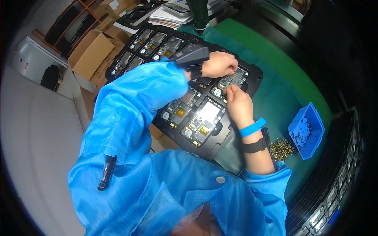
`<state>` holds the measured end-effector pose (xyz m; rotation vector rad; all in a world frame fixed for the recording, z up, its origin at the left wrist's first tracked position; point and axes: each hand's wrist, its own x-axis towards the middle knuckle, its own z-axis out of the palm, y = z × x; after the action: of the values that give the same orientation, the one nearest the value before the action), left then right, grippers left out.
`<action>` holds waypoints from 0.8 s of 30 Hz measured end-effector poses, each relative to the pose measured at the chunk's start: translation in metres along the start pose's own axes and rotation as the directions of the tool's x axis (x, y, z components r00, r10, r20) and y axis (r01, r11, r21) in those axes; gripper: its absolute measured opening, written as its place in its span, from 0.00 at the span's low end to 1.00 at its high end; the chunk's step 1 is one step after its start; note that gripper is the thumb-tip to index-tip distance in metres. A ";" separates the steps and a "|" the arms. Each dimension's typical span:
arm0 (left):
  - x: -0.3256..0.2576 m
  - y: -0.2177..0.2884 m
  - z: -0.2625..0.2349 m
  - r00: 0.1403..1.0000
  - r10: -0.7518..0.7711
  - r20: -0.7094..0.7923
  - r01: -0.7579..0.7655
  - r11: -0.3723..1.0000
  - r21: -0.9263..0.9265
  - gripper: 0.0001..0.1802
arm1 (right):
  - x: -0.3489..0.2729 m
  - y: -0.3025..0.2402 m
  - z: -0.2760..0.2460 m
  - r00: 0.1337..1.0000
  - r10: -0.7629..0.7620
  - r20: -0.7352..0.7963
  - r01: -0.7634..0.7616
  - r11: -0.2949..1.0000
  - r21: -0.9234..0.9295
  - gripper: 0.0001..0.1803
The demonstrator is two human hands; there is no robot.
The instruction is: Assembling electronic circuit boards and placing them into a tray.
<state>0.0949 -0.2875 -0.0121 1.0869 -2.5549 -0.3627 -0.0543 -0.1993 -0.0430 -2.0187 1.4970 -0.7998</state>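
Note:
A large black moulded tray (256, 75) holds several dark circuit boards in its compartments. My left hand (219, 64) reaches over the tray to the far edge of one circuit board (225, 83), its fingers curled together. At the near end of that same board is my right hand (240, 106), thumb and fingers pinched. Whatever is between the fingers of either hand is too small or hidden to name. Closer to me lies another board (204, 120) with a bright silver plate. A black device (191, 57) is strapped at my left wrist; blue and black bands circle my right.
On the green mat (271, 102) to the right, a blue bin (314, 146) holds small dark pieces beside a pile of small brass-coloured parts (282, 149). Stacked black trays (330, 196) stand at lower right. Cardboard boxes (92, 55) and papers (169, 17) are at the back left.

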 end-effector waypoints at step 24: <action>-0.017 -0.021 0.000 0.986 -0.150 -0.077 0.153 0.988 0.033 0.12 | -0.023 -0.010 0.000 0.956 -0.243 0.166 0.266 0.955 -0.134 0.06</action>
<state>0.1194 -0.2890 -0.0234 1.2891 -2.4307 -0.3061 -0.0525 -0.1745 -0.0402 -2.3671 1.2655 -0.6303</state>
